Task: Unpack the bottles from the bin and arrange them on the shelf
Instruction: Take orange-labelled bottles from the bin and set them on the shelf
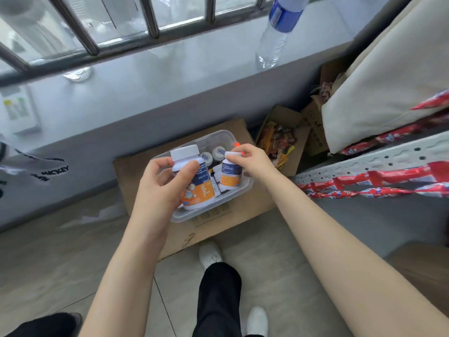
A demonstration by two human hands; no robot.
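Hands of a person meet over a clear plastic bin (pixel 239 188) in the head camera's downward view, each holding a white-capped bottle with an orange and dark blue label. The left hand (pixel 161 183) wraps its fingers and thumb around the larger bottle (pixel 194 181), held at a slight tilt above the bin's near corner. The right hand (pixel 252 160) pinches the cap of a smaller bottle (pixel 230 175) from above, fingers closed on it; whether that bottle rests on the bin's contents or hangs clear of them cannot be told. Two more bottles (pixel 212 154) stand deeper in the bin, caps up, with barcode stickers on top (other items beneath them are too jumbled to name). The bin sits on a flattened cardboard box (pixel 245 210) on the tiled floor, just below a grey window ledge (pixel 170 76). On that ledge stands a clear water bottle (pixel 277 32) with a blue label, near a barred window. To the right, a white perforated metal shelf (pixel 379 159) carries strips of red snack packets (pixel 379 183), and an open carton of bright wrappers (pixel 279 139) lies beside the bin. White shoes (pixel 210 255) and dark trousers show below.
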